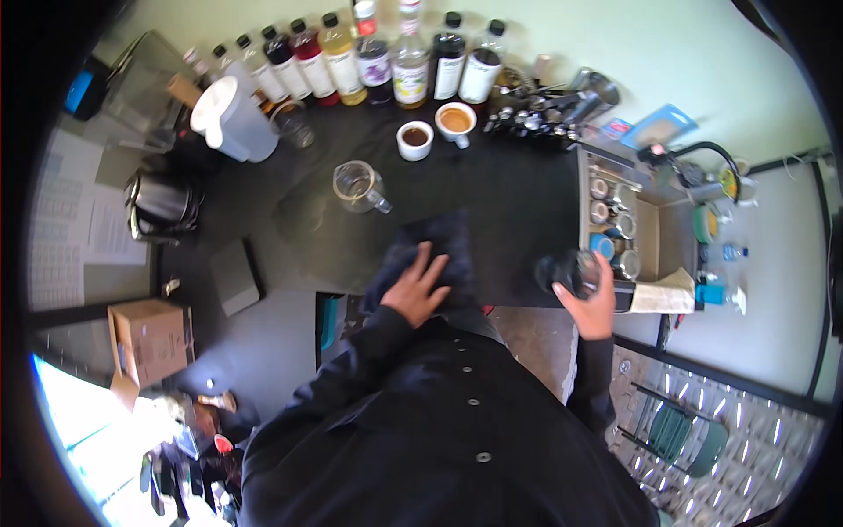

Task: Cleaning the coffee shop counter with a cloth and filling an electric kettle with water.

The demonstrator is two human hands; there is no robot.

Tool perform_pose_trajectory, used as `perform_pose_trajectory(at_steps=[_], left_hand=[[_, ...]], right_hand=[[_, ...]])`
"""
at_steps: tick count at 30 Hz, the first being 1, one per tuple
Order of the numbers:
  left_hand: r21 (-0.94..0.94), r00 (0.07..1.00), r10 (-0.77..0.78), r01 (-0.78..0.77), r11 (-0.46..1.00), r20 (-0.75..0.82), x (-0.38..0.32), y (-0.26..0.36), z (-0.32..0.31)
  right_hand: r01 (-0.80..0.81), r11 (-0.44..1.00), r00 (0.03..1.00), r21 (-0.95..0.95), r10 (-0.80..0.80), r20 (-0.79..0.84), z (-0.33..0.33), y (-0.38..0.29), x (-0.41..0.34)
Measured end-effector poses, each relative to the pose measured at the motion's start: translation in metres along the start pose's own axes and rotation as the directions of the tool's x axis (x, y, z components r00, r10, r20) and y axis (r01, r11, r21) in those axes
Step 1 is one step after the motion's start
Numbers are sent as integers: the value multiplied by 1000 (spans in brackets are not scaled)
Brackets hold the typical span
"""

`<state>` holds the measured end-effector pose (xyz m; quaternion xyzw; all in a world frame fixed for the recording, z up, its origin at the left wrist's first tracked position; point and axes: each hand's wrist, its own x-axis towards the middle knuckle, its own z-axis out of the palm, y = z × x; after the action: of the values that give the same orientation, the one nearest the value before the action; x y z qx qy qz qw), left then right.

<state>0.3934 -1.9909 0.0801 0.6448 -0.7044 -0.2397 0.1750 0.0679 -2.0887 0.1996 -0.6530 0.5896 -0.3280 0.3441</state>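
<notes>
My left hand (419, 284) lies with fingers spread on a dark cloth (454, 247) near the counter's front edge. At the right, my right hand (589, 296) grips a dark, see-through vessel (579, 271), blurred, just beside the sink. Beyond the cloth a clear glass pitcher (355, 186) with a handle stands on the black counter (514, 197). Farther back are a small white cup (415, 140) of dark liquid and a white handled cup (456, 120) of coffee with a tan surface.
Syrup bottles (342, 62) line the wall. A white plastic jug (240, 125) and a steel kettle (161, 201) stand left. Metal tools (533, 115) lie back right, beside a sink (658, 230) holding several jars. A cardboard box (153, 339) is at lower left.
</notes>
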Motion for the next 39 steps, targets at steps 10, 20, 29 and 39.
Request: perform_pose_trajectory(at_steps=[10, 20, 29, 39], left_hand=[[275, 867, -293, 421, 865, -404, -68, -71, -30], [196, 653, -457, 677, 709, -604, -40, -137, -50], [83, 524, -511, 749, 657, -682, 14, -215, -85], [213, 507, -489, 816, 537, -710, 24, -169, -58]], right_hand=[[189, 929, 953, -318, -251, -168, 73, 25, 180], [241, 892, 952, -383, -294, -86, 135, 26, 243], [325, 759, 805, -563, -535, -256, 145, 17, 196], [458, 886, 843, 78, -460, 279, 233, -51, 76]])
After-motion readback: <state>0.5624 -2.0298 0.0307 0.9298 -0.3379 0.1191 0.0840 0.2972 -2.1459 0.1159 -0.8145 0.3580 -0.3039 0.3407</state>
